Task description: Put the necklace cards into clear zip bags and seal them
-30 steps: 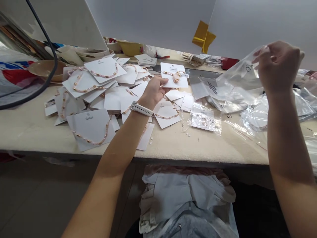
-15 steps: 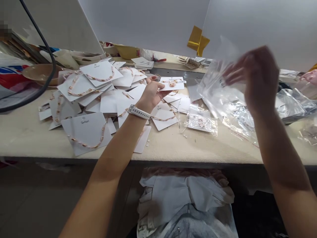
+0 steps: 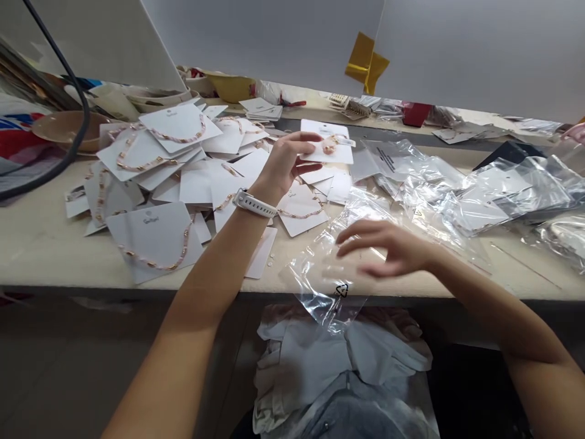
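A: Where is the card (image 3: 327,144)?
B: Raised above the table (image 3: 55,244), pinched at its left edge by the left hand (image 3: 284,162)
A: And the right hand (image 3: 388,247)?
B: Fingers spread, flat on a clear bag (image 3: 326,286) that overhangs the near table edge
A: Surroundings?
B: To the left, a card pile (image 3: 155,158); to the right, loose bags (image 3: 479,189)

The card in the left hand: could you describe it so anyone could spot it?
On the beige table, right of the heap of necklace cards, the left hand holds one card. Only it is held clear of the pile.
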The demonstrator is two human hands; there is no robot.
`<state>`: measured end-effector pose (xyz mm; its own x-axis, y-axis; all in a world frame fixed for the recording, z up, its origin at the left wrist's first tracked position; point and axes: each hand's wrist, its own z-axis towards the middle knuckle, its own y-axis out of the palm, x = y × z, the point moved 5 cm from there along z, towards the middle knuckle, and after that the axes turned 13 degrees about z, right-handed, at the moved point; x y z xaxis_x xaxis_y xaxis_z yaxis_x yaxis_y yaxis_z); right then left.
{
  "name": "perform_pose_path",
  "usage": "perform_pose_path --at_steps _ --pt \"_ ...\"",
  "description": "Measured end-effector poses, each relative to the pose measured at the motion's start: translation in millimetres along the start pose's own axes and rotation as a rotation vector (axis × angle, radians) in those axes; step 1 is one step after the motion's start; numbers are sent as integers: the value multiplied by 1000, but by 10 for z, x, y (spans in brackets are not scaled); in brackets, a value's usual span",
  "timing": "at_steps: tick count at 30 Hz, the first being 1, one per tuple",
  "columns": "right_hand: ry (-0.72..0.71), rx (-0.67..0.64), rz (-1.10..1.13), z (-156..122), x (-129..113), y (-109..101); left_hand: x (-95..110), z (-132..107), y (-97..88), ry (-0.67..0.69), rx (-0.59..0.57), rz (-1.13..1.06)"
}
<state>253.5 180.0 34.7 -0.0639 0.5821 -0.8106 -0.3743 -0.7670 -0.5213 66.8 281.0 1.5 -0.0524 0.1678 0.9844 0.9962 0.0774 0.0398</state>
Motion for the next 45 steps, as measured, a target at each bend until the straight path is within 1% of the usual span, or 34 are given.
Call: perform_pose_path --at_steps 1,2,3,4,5,6,7,8,10,11,13,16,20,21,23,25,27,28,29,31,33,35,37,39,40,42,45 --pt "70 183 33 -19 95 -205 16 -25 42 24 -59 36" --pt "172 392 55 -70 219 -409 29 -54 91 48 -123 66" --pt "287 604 75 -154 355 -585 38 -83 144 73 -191 90" --pt "401 787 101 -254 490 -713 42 -111 195 99 -253 107" --pt "498 923 147 -349 618 -787 40 -136 242 121 -308 124" --pt "568 1006 214 -422 731 -815 29 -154 283 137 -358 145" --pt "609 1035 302 -465 827 -808 14 -167 318 152 -405 167" --pt "626 1028 398 -482 901 -780 -3 -174 347 170 -449 188" --pt "611 982 558 -476 965 -717 -35 -174 386 221 -530 228" --pt "590 965 608 -464 960 -699 -53 -169 397 245 -564 251" --pt "545 965 661 -445 909 -695 -88 -146 398 280 -592 305" --pt "513 950 689 -421 815 -700 -137 -116 399 290 -601 395" --pt "528 865 574 -436 753 -699 -135 -172 458 292 -674 482" --pt "495 876 540 -454 734 -726 -117 -202 479 304 -697 501" --pt "380 925 503 -503 680 -812 -71 -273 524 345 -748 546" --pt "256 963 490 -559 614 -909 -54 -359 582 387 -835 629" --pt "164 965 498 -607 557 -981 -101 -441 647 415 -931 769" --pt "127 949 508 -622 536 -1003 -145 -472 676 434 -956 858" --pt "86 922 521 -630 517 -1016 -200 -491 704 455 -962 960" --pt "8 808 566 -615 488 -1005 -328 -501 750 484 -925 1169" --pt "-62 654 639 -577 465 -967 -443 -493 781 484 -880 1331" --pt "-127 478 721 -531 429 -920 -494 -490 801 478 -860 1394" --pt "-146 341 772 -492 402 -883 -458 -491 808 497 -836 1385" --pt "-148 262 788 -460 386 -859 -378 -495 797 516 -807 1353" --pt "-159 245 791 -448 381 -854 -335 -498 788 523 -791 1324" --pt "-223 223 803 -428 364 -844 -267 -504 769 535 -767 1225" --pt "-292 186 799 -414 362 -817 -225 -499 747 541 -732 999"
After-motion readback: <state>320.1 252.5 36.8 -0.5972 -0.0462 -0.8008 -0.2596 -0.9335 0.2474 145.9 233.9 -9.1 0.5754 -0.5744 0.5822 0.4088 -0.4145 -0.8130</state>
